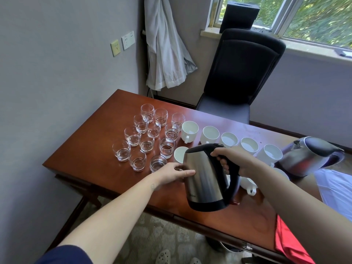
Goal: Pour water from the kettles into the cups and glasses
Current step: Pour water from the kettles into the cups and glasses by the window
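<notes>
A steel kettle (203, 176) with a black handle and base hangs tilted above the wooden table (99, 145), its spout over a white cup (179, 154). My right hand (235, 161) grips the handle. My left hand (175, 172) lies with straight fingers against the kettle's left side. Several clear glasses (146, 134) with a little water stand at the left. A row of white cups (229, 140) runs across the middle, and two more white cups (249, 184) sit partly hidden behind the kettle. A second steel kettle (312, 157) stands at the right.
A black office chair (240, 73) stands behind the table under the window. A white cloth (337, 189) and a red cloth (289, 242) lie at the table's right end. The grey wall is close on the left, with a pale garment (165, 44) hanging in the corner.
</notes>
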